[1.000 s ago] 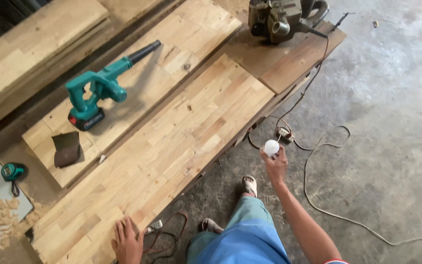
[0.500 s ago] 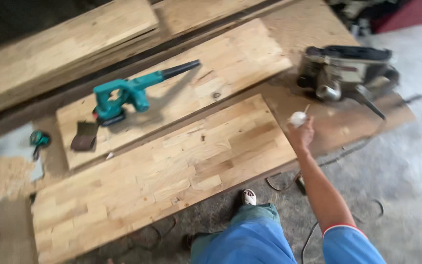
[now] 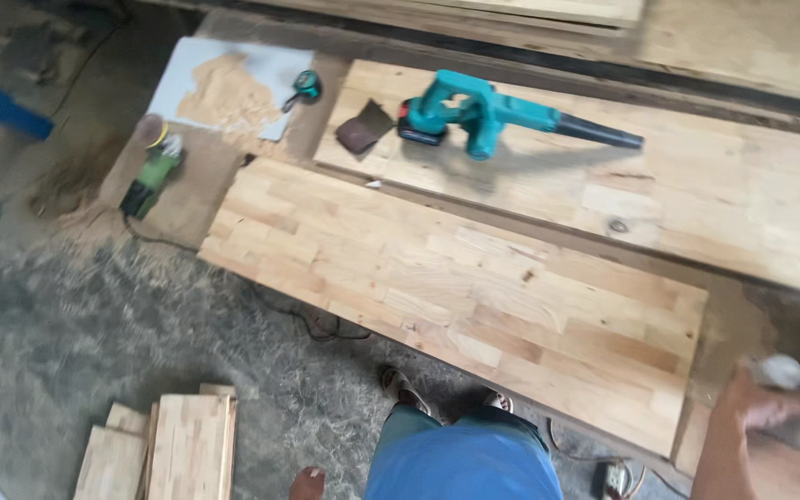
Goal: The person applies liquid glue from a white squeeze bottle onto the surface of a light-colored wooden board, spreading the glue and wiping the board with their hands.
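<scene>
A small white object (image 3: 780, 371) is held clamped in the right hand (image 3: 752, 403) fingers beside the jointed wood panel (image 3: 456, 287) — left hand unseen — careful placement judged next.

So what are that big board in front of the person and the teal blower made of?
The big board looks like bare, unvarnished wood glued up from short blocks: pale and tan patches with visible joints. The teal blower appears to be moulded plastic, smooth and matte, with a black nozzle; its inner parts can't be seen.
</scene>
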